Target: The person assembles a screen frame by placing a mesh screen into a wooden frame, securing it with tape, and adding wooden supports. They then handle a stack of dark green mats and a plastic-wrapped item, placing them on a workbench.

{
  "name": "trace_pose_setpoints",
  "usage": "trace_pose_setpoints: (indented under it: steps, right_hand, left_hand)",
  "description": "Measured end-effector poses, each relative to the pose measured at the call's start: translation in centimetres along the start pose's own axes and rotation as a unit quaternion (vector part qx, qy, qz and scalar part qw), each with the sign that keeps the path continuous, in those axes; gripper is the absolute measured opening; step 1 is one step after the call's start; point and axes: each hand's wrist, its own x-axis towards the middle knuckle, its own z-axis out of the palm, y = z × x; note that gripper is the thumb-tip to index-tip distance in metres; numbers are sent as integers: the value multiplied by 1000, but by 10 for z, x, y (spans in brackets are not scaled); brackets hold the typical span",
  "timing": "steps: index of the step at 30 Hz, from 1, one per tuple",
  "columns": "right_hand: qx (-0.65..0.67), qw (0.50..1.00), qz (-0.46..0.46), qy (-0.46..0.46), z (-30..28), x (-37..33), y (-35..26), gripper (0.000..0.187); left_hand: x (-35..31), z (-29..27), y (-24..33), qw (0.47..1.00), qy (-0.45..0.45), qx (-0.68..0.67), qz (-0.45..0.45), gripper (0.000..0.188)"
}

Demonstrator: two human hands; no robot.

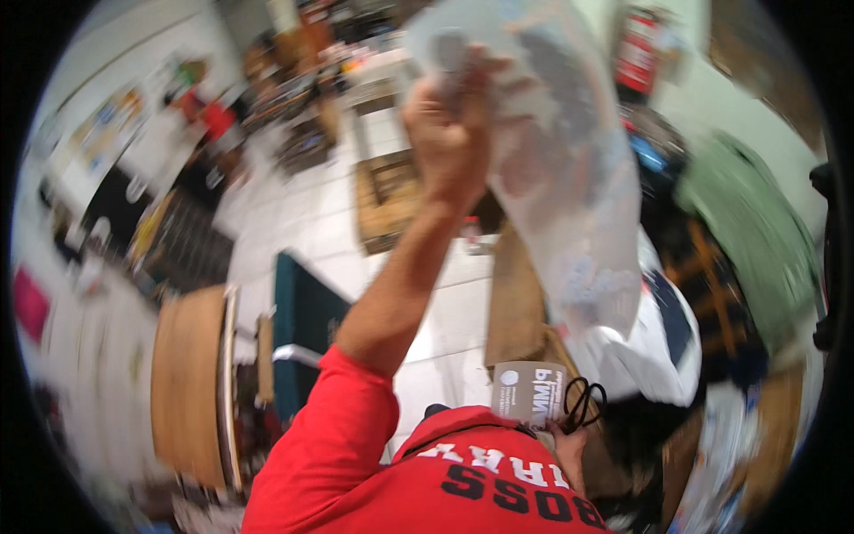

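My left arm, in a red sleeve, reaches up and forward. My left hand (449, 125) is closed round a blurred grey rounded piece (452, 55) at the edge of a large translucent plastic bag (569, 169). The bag hangs from there down to the right, with blurred coloured patches showing on it. Low by my red shirt, my right hand (571, 449) grips the edge of a grey printed carrier bag (527, 392) with a black cord handle (583, 402). Some of its fingers are hidden. White plastic (636, 365) lies just beyond it.
A cardboard box (514, 298) stands ahead on the tiled floor (294, 205), near a wooden crate (388, 200). At left are a wooden tabletop (189, 387) and a dark green panel (302, 325). A red fire extinguisher (638, 52) and green sheeting (752, 231) are at right.
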Motion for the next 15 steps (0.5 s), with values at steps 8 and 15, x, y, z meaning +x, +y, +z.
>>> trace_pose_setpoints:
  steps: [8, 15]
  right_hand:
    - [-9, 961, -57, -271, 161, 101, -90, 24]
    - [-34, 893, -99, -439, 296, 205, -135, 25]
  left_hand:
    - [20, -281, 48, 927, 269, 247, 78, 15]
    - [-10, -489, 154, 737, 471, 441, 203, 22]
